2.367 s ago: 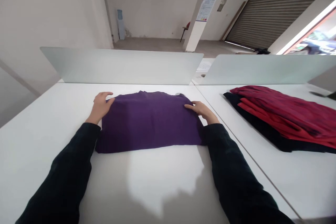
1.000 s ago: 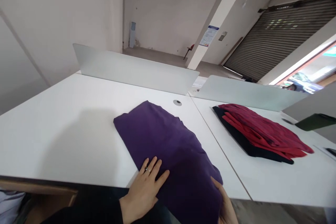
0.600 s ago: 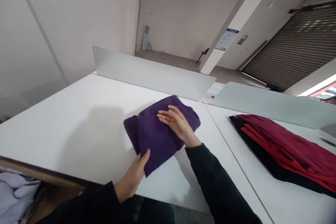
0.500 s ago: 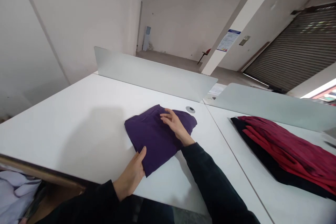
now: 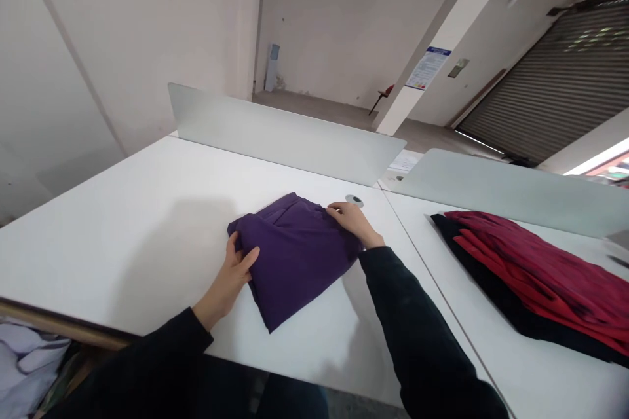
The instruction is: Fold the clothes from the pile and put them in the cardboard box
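Observation:
A folded purple garment (image 5: 295,262) lies on the white table (image 5: 162,170), with loose folds along its far side. My left hand (image 5: 232,275) grips its left edge, thumb on top and some fingertips tucked at the side. At the far right edge of the cloth, my right hand (image 5: 354,221) is closed, thumb and fingers pinching the fabric. Part of the garment's right end is hidden behind that hand and the dark sleeve.
A pile of red and black garments (image 5: 535,275) lies to the right, past the table seam. Frosted dividers (image 5: 289,137) stand along the back edge. A round cable hole (image 5: 354,200) sits beyond my right hand. Pale cloth (image 5: 29,366) shows below the table at lower left.
My left hand has slid up the garment's left edge from its near corner. My right hand has moved from the top surface to the far right edge and closed there.

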{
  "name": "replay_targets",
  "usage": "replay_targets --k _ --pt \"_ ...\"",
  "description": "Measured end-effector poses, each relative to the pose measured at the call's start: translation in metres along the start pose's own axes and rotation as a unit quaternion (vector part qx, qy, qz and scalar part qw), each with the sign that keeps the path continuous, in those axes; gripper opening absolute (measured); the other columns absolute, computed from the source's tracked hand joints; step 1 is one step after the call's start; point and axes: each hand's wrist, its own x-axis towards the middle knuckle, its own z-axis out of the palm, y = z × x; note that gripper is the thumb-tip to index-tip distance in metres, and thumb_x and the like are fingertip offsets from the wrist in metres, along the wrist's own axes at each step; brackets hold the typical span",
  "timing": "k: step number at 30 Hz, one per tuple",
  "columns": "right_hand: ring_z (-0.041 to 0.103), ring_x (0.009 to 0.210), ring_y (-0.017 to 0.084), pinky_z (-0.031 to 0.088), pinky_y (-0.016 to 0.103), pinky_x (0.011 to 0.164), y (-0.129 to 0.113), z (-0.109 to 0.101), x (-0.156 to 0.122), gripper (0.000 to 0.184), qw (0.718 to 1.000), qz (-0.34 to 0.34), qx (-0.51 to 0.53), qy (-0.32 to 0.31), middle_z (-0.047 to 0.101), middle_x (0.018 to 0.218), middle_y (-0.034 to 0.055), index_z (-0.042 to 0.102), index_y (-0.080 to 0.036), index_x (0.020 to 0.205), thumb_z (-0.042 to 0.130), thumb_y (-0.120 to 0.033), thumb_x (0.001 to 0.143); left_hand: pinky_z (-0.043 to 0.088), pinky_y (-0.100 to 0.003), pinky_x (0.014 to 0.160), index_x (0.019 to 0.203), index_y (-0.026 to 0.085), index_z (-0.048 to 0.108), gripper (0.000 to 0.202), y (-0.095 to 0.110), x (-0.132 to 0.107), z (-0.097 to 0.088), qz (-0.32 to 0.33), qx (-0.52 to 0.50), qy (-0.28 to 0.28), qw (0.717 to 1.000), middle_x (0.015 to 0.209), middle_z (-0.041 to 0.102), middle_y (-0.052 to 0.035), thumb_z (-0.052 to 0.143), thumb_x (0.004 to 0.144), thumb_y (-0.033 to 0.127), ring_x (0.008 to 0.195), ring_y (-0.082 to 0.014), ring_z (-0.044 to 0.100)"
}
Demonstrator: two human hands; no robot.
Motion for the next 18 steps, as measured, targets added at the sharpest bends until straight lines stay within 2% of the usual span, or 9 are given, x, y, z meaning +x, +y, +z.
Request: replay_targets --k 3,6,9,11,13,16,18 --pt "0.066 0.096 0.023 0.047 0.030 0.086 -0.012 0.012 0.019 0.028 0.999 -0.024 0.003 -0.045 0.073 0.104 0.0083 0.073 -0.019 0.097 0.054 -0.037 0.090 0.049 -0.046 0.098 0.150 0.032 -0.010 0.096 0.002 0.019 -0.003 0.028 0.089 0.026 0.995 0.140 0.051 -0.0153 0.060 0.086 0.052 0.119 -0.0261 0.058" --pt "0.067 0.090 0.022 0.048 0.028 0.081 -0.027 0.022 0.030 0.019 0.997 -0.040 -0.010 -0.062 0.074 0.098 0.0074 0.074 -0.019 0.095 0.066 -0.029 0.081 0.045 -0.045 0.104 0.150 0.026 0.013 0.081 -0.002 0.034 -0.007 0.082 0.169 0.064 0.980 0.141 0.050 -0.0158 0.059 0.086 0.045 0.123 -0.0263 0.055" --pt "0.065 0.093 0.022 0.046 0.029 0.084 -0.038 0.022 0.037 0.020 0.998 -0.049 -0.027 -0.021 0.073 0.098 0.0073 0.072 -0.019 0.098 0.056 -0.021 0.086 0.041 -0.044 0.108 0.144 0.024 0.033 0.061 -0.008 0.036 -0.013 0.153 0.204 0.091 0.963 0.138 0.052 -0.0129 0.053 0.088 0.039 0.124 -0.0250 0.054" --pt "0.064 0.096 0.022 0.045 0.031 0.086 -0.044 0.022 0.043 0.028 0.998 -0.048 -0.033 0.022 0.071 0.102 0.0079 0.068 -0.019 0.107 0.043 -0.024 0.093 0.042 -0.045 0.107 0.143 0.026 0.033 0.058 -0.012 0.033 -0.020 0.174 0.219 0.104 0.954 0.135 0.055 -0.0108 0.051 0.089 0.039 0.120 -0.0246 0.056" --pt "0.062 0.098 0.023 0.044 0.032 0.086 -0.048 0.028 0.049 0.031 0.997 -0.042 -0.038 0.047 0.070 0.103 0.0089 0.064 -0.020 0.111 0.038 -0.027 0.096 0.044 -0.045 0.104 0.145 0.026 0.029 0.061 -0.014 0.029 -0.026 0.163 0.230 0.116 0.953 0.131 0.058 -0.0105 0.049 0.090 0.040 0.116 -0.0246 0.059" --pt "0.063 0.095 0.025 0.045 0.033 0.082 -0.053 0.052 0.054 0.023 0.998 -0.029 -0.044 0.037 0.070 0.099 0.0108 0.066 -0.019 0.104 0.046 -0.025 0.093 0.047 -0.044 0.100 0.149 0.022 0.020 0.069 -0.014 0.028 -0.033 0.126 0.234 0.128 0.956 0.126 0.060 -0.0126 0.050 0.090 0.041 0.111 -0.0246 0.062" --pt "0.063 0.093 0.025 0.046 0.033 0.082 -0.054 0.069 0.054 0.019 0.998 -0.027 -0.045 0.020 0.069 0.101 0.0120 0.066 -0.017 0.101 0.051 -0.021 0.091 0.051 -0.043 0.092 0.151 0.020 0.016 0.075 -0.009 0.028 -0.036 0.101 0.243 0.125 0.957 0.115 0.065 -0.0126 0.051 0.089 0.045 0.100 -0.0247 0.065"
